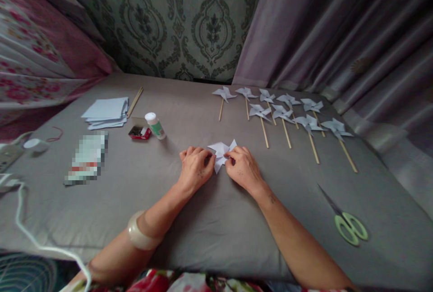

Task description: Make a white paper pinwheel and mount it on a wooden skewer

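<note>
Both hands low center, working on one white paper pinwheel, which sits near the middle of the gray sheet, in front of the person. Left hand: thumb and index nearly closed together at the pinwheel's left edge, other fingers curled in. Right hand: fingers bent, tips closed on the right side of the pinwheel, close to its center. Whatever is between the right fingertips is hidden. Blades poke out above and below between the two hands. Cream bangle on left forearm.

Just beyond the left hand, toward the left: glue bottle, white cap, green label, standing; next to it an open small red box, dark bits inside, too small to identify. Further left, a stack of white paper with wooden sticks lying along its right side. Pixelated packet nearer the person. Red string and white cable at far left.

Right side: nine finished pinwheels on sticks, laid in two rough rows, five back, four front. Scissors with green handles lie well right of the right hand, blades together, tip pointing away.
</note>
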Demonstrator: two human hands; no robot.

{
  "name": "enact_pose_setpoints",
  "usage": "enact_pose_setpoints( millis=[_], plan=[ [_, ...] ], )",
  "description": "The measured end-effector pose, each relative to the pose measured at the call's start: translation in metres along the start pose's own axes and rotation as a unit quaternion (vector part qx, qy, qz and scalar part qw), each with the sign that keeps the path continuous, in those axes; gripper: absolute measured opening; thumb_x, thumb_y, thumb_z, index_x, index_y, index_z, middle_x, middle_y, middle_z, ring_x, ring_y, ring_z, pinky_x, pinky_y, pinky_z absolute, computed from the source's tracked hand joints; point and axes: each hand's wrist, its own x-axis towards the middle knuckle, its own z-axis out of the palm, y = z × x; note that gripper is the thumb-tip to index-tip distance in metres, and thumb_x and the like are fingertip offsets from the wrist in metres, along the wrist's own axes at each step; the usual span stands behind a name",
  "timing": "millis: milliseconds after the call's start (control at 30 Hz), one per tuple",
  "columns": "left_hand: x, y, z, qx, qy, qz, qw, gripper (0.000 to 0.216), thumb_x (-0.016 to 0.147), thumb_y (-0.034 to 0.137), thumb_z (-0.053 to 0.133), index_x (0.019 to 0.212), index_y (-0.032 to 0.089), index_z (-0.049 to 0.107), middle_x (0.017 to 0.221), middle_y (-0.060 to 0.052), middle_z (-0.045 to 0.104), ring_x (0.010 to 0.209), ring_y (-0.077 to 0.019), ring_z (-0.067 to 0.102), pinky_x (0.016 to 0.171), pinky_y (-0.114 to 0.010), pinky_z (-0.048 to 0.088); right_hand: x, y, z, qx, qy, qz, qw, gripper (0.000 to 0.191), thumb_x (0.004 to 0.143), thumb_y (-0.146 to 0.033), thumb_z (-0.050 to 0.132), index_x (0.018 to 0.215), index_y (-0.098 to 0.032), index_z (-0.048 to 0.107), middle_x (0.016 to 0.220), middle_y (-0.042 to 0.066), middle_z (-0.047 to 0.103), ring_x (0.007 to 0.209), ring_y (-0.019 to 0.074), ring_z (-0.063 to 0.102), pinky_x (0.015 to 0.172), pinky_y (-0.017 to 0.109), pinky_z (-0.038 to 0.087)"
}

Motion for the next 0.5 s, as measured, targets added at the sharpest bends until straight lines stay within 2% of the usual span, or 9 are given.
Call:
enact_pose_setpoints(
  millis=[167, 300, 400, 500],
  plan=[
    [0.0, 0.0, 0.004, -0.005, -0.011, -0.009, 1.0, 0.023, 0.083, 0.041, 0.061, 0.078, 0.021, 0.07, 0.087, -0.007, 0.07, 0.092, -0.0254, 0.055, 0.081, -0.04, 0.034, 0.001, 0.008, 0.009, 0.103, 0.043, 0.016, 0.994, 0.027, 0.078, -0.011, 0.051, 0.088, -0.02, 0.075, 0.088, 0.006, 0.07, 0.087, 0.0197, 0.06, 0.084, 0.03, 0.047],
    [0.001, 0.003, 0.006, 0.0, -0.014, -0.027, 1.0, 0.02, 0.08, 0.039, 0.063, 0.078, 0.02, 0.07, 0.09, -0.008, 0.069, 0.094, -0.027, 0.054, 0.082, -0.041, 0.035, 0.002, 0.014, 0.008, 0.211, 0.093, 0.067, 0.971, 0.027, 0.076, -0.012, 0.051, 0.085, -0.017, 0.075, 0.086, 0.005, 0.071, 0.07, 0.0152, 0.06, 0.073, 0.027, 0.048],
    [0.003, 0.004, 0.006, 0.004, -0.026, -0.048, 0.998, 0.019, 0.079, 0.037, 0.063, 0.079, 0.02, 0.07, 0.092, -0.009, 0.069, 0.096, -0.0288, 0.054, 0.083, -0.043, 0.036, 0.003, 0.021, 0.004, 0.245, 0.142, 0.104, 0.953, 0.025, 0.075, -0.018, 0.052, 0.084, -0.016, 0.075, 0.081, 0.005, 0.069, 0.063, 0.0148, 0.056, 0.068, 0.028, 0.047],
    [0.004, 0.005, 0.007, 0.002, -0.036, -0.063, 0.997, 0.016, 0.079, 0.034, 0.062, 0.079, 0.02, 0.071, 0.093, -0.009, 0.069, 0.097, -0.0294, 0.054, 0.083, -0.043, 0.037, 0.004, 0.028, 0.002, 0.27, 0.164, 0.136, 0.939, 0.025, 0.075, -0.023, 0.053, 0.084, -0.015, 0.075, 0.079, 0.005, 0.069, 0.063, 0.0152, 0.054, 0.068, 0.029, 0.047]
  ],
)
